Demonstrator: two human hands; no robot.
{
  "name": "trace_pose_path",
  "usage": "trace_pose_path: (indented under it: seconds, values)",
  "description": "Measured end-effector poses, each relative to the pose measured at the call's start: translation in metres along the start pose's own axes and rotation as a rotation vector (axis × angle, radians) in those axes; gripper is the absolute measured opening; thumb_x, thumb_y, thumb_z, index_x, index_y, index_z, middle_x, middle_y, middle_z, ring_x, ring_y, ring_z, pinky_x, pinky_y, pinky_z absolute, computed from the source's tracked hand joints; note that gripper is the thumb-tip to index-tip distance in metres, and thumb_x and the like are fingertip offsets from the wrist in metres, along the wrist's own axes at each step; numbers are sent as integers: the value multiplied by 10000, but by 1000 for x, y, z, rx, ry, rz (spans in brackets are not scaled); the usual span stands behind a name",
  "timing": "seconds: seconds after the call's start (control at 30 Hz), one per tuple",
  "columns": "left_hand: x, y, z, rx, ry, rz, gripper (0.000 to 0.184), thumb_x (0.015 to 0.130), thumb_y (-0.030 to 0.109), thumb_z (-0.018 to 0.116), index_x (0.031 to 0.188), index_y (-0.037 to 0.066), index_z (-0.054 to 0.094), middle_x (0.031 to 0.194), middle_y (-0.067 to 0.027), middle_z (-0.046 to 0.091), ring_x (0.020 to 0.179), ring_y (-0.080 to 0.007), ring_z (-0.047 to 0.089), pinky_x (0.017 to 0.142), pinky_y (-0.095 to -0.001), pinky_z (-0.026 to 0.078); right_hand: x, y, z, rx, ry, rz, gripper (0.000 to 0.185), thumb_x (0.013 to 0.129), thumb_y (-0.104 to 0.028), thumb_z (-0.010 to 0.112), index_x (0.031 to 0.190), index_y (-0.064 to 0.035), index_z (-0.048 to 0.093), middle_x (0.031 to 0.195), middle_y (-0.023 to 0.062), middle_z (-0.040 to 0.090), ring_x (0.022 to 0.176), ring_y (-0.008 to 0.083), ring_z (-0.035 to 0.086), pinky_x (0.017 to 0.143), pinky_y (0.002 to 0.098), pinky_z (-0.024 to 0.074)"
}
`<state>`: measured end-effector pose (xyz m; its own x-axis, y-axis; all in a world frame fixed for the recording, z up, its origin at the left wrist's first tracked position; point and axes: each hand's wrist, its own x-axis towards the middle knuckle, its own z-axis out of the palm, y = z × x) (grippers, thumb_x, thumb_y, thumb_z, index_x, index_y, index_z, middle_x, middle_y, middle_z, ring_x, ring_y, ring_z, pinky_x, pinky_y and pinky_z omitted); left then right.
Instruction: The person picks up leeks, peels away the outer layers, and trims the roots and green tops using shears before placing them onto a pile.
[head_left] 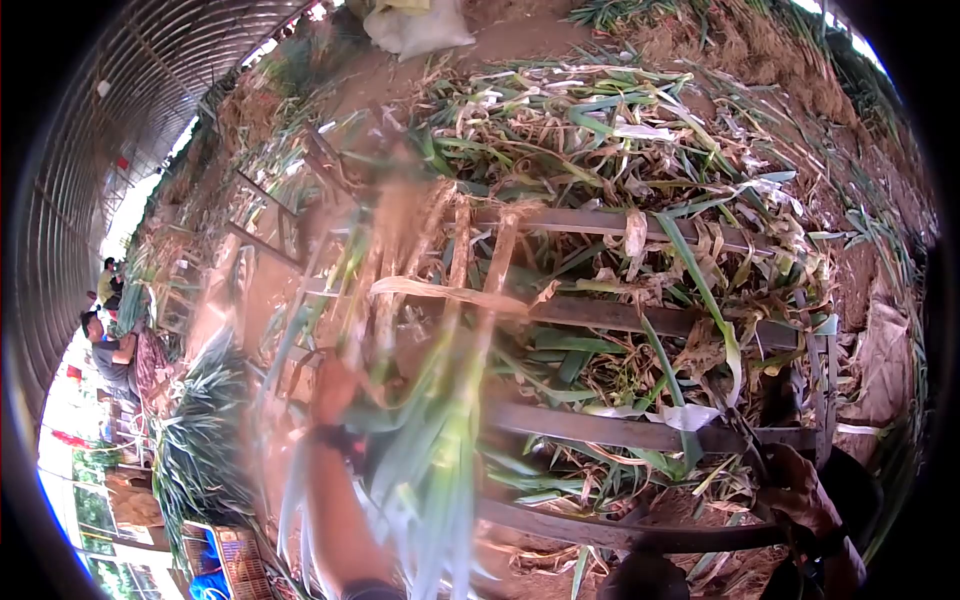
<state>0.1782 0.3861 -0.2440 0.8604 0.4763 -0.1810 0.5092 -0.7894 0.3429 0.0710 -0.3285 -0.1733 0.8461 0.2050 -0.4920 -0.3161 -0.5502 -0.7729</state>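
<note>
Several leeks [465, 340] with long green leaves and soil-covered roots lie across the bars of a metal rack [620, 318]. A dry, pale leaf strip [450, 293] crosses their stalks. My left hand [335, 388], with a dark band at the wrist, is beside the leftmost stalks. Motion blurs its fingers, so its grip is unclear. Blurred green leaves hang over the near side, next to my left forearm. At the rack's near right corner, my right hand [795, 490] is closed, with a dark thin thing by its fingers that I cannot make out.
Loose leek leaves and peelings [600, 130] heap behind and beneath the rack. A large leek bundle [205, 430] stands at left, above a basket [240, 560] with blue material. A white sack [415, 28] lies at the back. Another person [112, 355] works at far left.
</note>
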Motion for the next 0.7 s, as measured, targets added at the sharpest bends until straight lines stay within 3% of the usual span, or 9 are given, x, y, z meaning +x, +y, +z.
trace_pose_path:
  seconds: [0.07,0.17,0.2,0.3,0.33,0.4,0.53,0.63,0.7]
  values:
    - [-14,7,-3,38,-10,74,734,691,130,735,1319,-145,474,994,-299,696,947,-393,695,850,-424,545,0,1,-1,-11,-26,-27,712,712,-259,797,1309,14,523,883,78,612,734,150,565,665,306,469]
    - [-35,40,-12,162,-107,-14,678,705,128,764,1277,-131,509,1063,-324,684,1009,-425,682,903,-450,537,-6,-7,4,182,13,59,678,719,-246,798,1293,4,539,875,74,610,724,146,569,646,304,463]
    - [-46,40,-5,94,70,87,330,700,152,747,936,-73,698,997,-290,692,999,-429,681,840,-470,559,-7,-4,3,154,19,35,664,723,-243,792,1288,2,543,867,69,605,713,145,566,639,302,459]
    - [-68,77,-10,219,-115,31,539,732,122,775,1180,-96,568,1125,-319,668,1071,-460,653,944,-483,526,-12,3,-1,85,38,19,628,730,-237,776,1269,-1,556,843,55,586,691,144,552,628,299,453]
    - [-64,68,1,220,-151,15,513,726,117,775,1155,-78,572,1119,-311,667,1080,-453,646,932,-498,526,-13,-5,-2,77,38,45,619,731,-237,771,1262,0,560,837,51,579,690,147,546,632,302,454]
    - [-76,59,21,359,40,188,485,733,149,780,1125,-65,589,1059,-276,680,1015,-436,656,905,-494,530,-18,-23,1,126,37,112,605,723,-238,754,1246,6,573,827,46,563,712,163,536,658,316,463]
    - [-90,75,3,169,24,86,410,809,263,753,1021,-70,645,1036,-248,690,982,-418,665,893,-473,521,-17,-3,-2,57,31,43,607,720,-228,754,1246,13,570,937,85,581,812,180,551,712,342,474]
    - [-75,48,12,-43,251,169,470,862,354,715,1019,-86,667,1054,-263,688,978,-415,667,886,-467,515,-10,4,-5,45,-30,26,615,719,-222,757,1252,15,562,1045,114,586,886,187,557,744,354,476]
    - [-53,22,22,50,399,185,604,895,431,660,1211,-81,605,1121,-301,662,1022,-446,652,913,-488,504,-9,-4,-1,96,-3,56,623,715,-217,762,1255,17,559,1072,124,593,906,188,566,751,352,475]
